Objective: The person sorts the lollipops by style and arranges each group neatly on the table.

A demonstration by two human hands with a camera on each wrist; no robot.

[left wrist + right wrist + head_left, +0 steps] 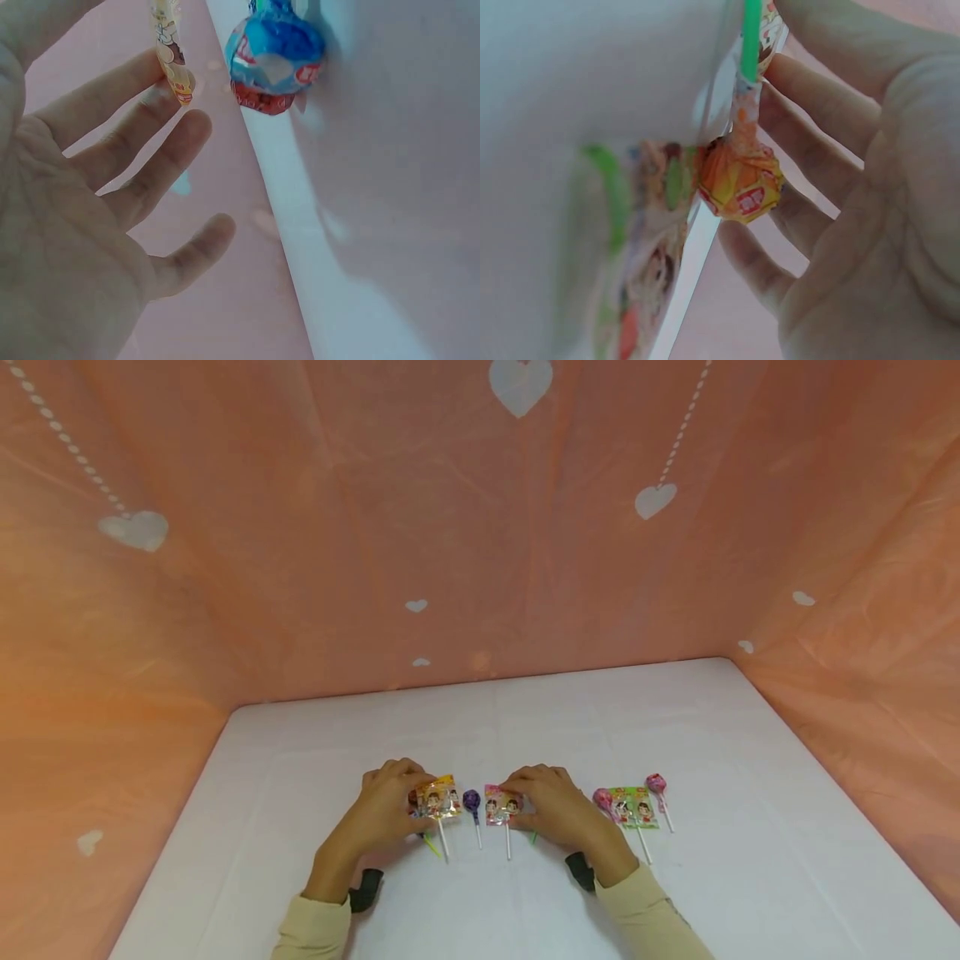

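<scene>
My left hand [384,806] pinches a flat lollipop in an orange-yellow wrapper [442,797] between thumb and fingers, its white stick pointing toward me. In the left wrist view, a round blue-wrapped lollipop [277,52] lies beside those fingers, with a red one partly hidden behind it. With thumb and fingertips, my right hand [553,806] grips a flat pink-wrapped lollipop [495,806] by its right side. Under that palm is a round orange lollipop [742,180] on a green stick. A round purple lollipop [471,802] lies between the hands.
To the right of my right hand lie a flat green-wrapped lollipop [637,807] and two round pink ones, one on its left [603,798] and one on its right [656,784]. A white cloth [480,910] covers the table, and orange fabric with hearts [450,527] surrounds it.
</scene>
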